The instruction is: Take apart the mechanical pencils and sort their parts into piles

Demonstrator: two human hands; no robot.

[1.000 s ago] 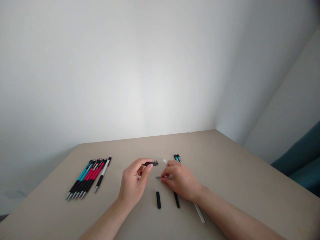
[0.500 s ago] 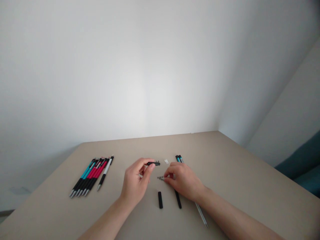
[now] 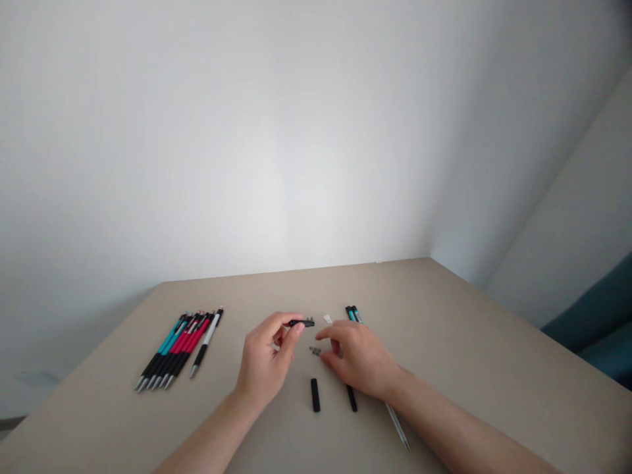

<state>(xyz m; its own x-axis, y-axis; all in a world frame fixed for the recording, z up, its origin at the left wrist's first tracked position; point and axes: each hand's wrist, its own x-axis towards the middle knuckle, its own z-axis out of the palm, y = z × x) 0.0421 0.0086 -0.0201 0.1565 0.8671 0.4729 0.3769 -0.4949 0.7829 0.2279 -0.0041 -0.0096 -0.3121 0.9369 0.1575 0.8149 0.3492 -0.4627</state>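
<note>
The left hand's [image 3: 264,359] thumb and forefinger clamp a slim black plastic part [image 3: 308,323]. Beside the right hand's [image 3: 363,359] thumb tip lie thin, greyish coiled springs [image 3: 315,351]; its thumb and forefinger, nearly together half a second ago, now stand apart. A black cylindrical sleeve [image 3: 315,395] lies nearer the viewer than those fingers. The right hand partly hides teal-and-black pens [image 3: 351,314] beyond its knuckles.

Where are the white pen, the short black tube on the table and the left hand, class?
White pen [image 3: 209,334], head view: on its white barrel.
Short black tube [image 3: 315,395], head view: its middle.
Left hand [image 3: 264,359], head view: its middle.
</note>
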